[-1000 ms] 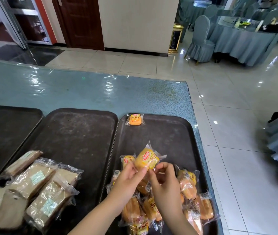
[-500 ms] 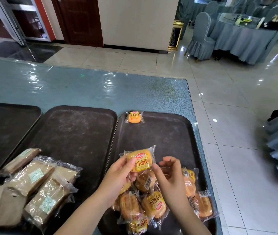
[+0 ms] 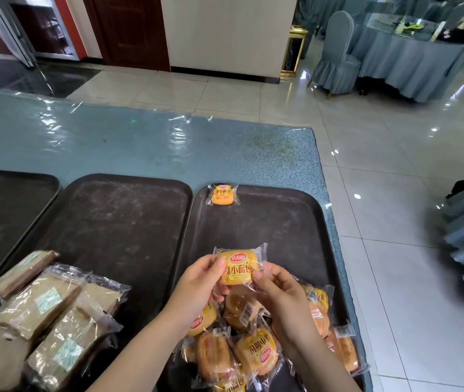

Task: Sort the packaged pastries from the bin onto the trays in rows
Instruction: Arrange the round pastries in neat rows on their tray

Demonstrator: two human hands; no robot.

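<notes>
Up above the right tray (image 3: 267, 222), both hands hold one small bun (image 3: 237, 268) in a clear wrapper, yellow with a red logo and dark lettering, label facing up. The left hand (image 3: 196, 290) pinches its left edge with thumb on top; the right hand (image 3: 278, 292) pinches the right edge the same way. Beneath the wrists a loose heap of buns (image 3: 242, 349) crowds the tray's near end. One placed bun (image 3: 222, 194) lies alone at the far left corner. On the middle tray (image 3: 117, 222), brown cake packs (image 3: 52, 315) lie piled near the front of the blue counter (image 3: 140, 145).
</notes>
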